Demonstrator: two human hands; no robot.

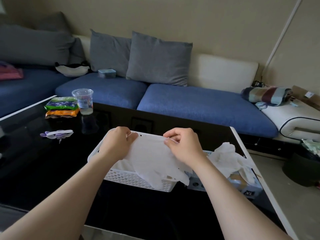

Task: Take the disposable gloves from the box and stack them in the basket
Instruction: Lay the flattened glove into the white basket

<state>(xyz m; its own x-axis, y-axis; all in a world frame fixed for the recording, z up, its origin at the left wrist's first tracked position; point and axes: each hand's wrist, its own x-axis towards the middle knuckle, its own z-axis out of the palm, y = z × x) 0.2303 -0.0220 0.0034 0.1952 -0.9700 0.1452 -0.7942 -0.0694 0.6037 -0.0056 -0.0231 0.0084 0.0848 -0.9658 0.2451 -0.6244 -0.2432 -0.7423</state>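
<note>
A white perforated basket [133, 179] stands on the black glass table. Over it a white disposable glove [152, 156] is stretched flat, its cuff held at the far side and its fingers draping over the basket's near rim. My left hand [117, 144] pinches the cuff's left corner, and my right hand [183, 146] pinches its right corner. Just right of the basket lies the glove box [242, 186], marked XL, with several crumpled white gloves [228, 158] bulging out of its top.
On the table's far left stand a clear plastic cup [84, 101], green and orange snack packets [61, 108] and a small purple-and-white object [57, 134]. A blue sofa [199, 104] with grey cushions runs behind the table. A dark bin [301, 170] sits on the floor at right.
</note>
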